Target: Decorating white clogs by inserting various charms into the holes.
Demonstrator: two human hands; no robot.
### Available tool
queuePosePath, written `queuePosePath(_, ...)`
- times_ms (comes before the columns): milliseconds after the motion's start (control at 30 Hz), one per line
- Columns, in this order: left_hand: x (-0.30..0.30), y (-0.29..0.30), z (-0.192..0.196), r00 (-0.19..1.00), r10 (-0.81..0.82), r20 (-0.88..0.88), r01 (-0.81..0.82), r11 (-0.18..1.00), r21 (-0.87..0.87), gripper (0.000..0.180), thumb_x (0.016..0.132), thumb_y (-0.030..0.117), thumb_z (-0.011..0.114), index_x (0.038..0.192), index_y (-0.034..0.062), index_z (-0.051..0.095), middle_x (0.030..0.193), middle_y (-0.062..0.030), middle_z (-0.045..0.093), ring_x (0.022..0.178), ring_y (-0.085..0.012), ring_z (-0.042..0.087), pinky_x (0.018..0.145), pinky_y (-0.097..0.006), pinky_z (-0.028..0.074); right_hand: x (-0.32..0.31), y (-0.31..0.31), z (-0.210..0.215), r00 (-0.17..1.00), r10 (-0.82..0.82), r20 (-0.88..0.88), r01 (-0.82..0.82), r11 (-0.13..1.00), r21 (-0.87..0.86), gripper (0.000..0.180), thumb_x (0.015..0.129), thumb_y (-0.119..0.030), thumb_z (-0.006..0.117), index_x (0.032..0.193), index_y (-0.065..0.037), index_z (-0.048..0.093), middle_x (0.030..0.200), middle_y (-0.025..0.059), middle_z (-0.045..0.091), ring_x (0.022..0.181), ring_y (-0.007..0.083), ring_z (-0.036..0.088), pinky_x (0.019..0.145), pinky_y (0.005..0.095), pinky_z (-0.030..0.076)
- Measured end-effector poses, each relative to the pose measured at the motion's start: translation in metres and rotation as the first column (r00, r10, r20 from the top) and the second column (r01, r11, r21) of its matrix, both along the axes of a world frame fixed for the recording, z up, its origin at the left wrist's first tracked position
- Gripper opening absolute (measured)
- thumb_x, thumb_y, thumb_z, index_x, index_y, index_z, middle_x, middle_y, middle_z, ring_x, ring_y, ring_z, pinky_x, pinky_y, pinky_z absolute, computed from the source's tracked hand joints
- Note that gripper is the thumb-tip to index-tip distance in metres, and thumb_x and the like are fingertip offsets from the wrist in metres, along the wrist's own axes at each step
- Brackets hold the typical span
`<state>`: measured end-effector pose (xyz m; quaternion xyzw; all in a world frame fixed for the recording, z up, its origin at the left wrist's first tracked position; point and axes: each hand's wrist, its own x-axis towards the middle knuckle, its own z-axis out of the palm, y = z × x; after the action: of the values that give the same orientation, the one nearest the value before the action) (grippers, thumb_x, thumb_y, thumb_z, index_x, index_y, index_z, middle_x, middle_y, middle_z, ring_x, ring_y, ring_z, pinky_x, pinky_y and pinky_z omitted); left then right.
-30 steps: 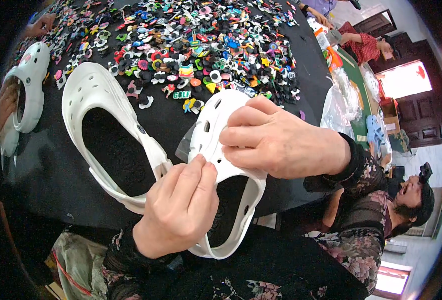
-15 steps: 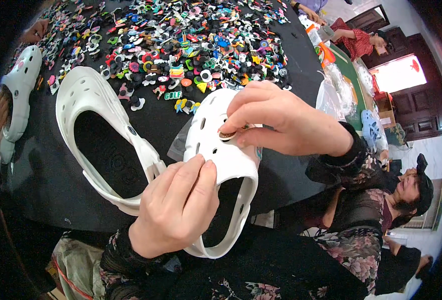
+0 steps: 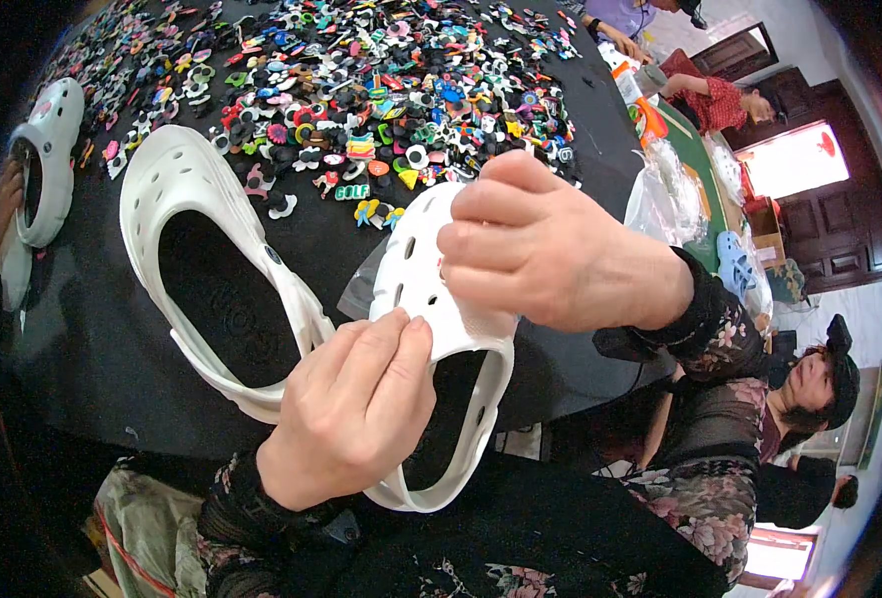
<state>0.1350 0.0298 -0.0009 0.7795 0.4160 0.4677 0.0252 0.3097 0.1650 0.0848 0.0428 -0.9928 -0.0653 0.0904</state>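
Note:
My left hand is closed on the rear edge of the upper of a white clog, its fingertips pressed on top. My right hand curls into a fist over the clog's perforated toe, knuckles up. Its fingers cover the spot where a small brown shoe charm sits in one of the holes; only a tiny coloured speck shows beside them. To the left lies a second white clog, its dark insole facing up.
A wide heap of colourful shoe charms covers the far part of the black table. At the far left another person's hand is at a white clog. People and a green table with plastic bags are at right.
My right hand has gone from a fingertip pinch on the brown charm to a curled fist over it, hiding the charm. My left hand keeps its place on the clog.

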Motion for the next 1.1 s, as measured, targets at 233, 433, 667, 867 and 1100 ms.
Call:
queuePosePath(233,0.001,-0.003,-0.005,1.0,0.004,0.008,-0.004,1.0,0.017,0.033,0.068,-0.006,0.066,0.1,-0.0138,0.061,0.088,-0.0219,0.062,0.07,-0.0296,0.064,0.058,-0.034,0.054,0.006,-0.012,0.004,0.991,0.015,0.13,-0.009,0.999,-0.047,0.011,0.07,-0.02,0.063,0.075,-0.012,0.056,0.087,-0.0015,0.054,0.094,0.0184,0.052,0.088,0.036,0.041)
queuePosePath(433,0.001,-0.003,-0.003,1.0,0.021,-0.012,-0.021,1.0,0.023,0.032,0.069,-0.006,0.066,0.099,-0.0141,0.061,0.086,-0.0209,0.062,0.067,-0.028,0.062,0.056,-0.033,0.052,0.025,-0.007,0.0,0.968,-0.124,0.219,0.186,0.938,-0.292,0.023,0.074,-0.013,0.065,0.097,-0.011,0.063,0.102,0.0052,0.054,0.103,0.0251,0.052,0.089,0.0385,0.039)
queuePosePath(667,0.003,-0.002,0.002,1.0,0.0,-0.012,0.0,1.0,0.019,0.034,0.067,-0.007,0.068,0.1,-0.0131,0.061,0.086,-0.0197,0.061,0.069,-0.0289,0.063,0.057,-0.035,0.052,0.029,-0.008,-0.003,0.967,-0.254,0.019,0.242,0.891,-0.384,0.027,0.072,-0.007,0.065,0.098,-0.012,0.069,0.095,0.0058,0.056,0.096,0.0255,0.055,0.084,0.0383,0.041)
queuePosePath(867,0.005,-0.001,0.009,0.999,-0.022,0.023,0.023,0.999,-0.035,0.036,0.065,-0.007,0.069,0.1,-0.0099,0.061,0.09,-0.0194,0.061,0.071,-0.0315,0.063,0.058,-0.036,0.053,0.065,-0.01,-0.005,0.696,-0.712,-0.089,0.402,0.49,-0.774,0.021,0.092,0.004,0.055,0.11,-0.002,0.064,0.099,0.005,0.061,0.091,0.0129,0.058,0.081,0.0253,0.047)
queuePosePath(1100,0.018,0.003,0.03,0.992,0.129,0.011,-0.129,0.991,0.019,0.033,0.066,-0.01,0.065,0.098,-0.011,0.059,0.09,-0.0207,0.059,0.074,-0.0341,0.062,0.06,-0.039,0.052,0.072,-0.093,0.007,0.68,-0.701,0.217,0.522,0.254,-0.814,0.085,0.072,-0.04,0.085,0.137,-0.005,0.042,0.084,0.0093,0.059,0.07,0.0181,0.061,0.067,0.0312,0.052)
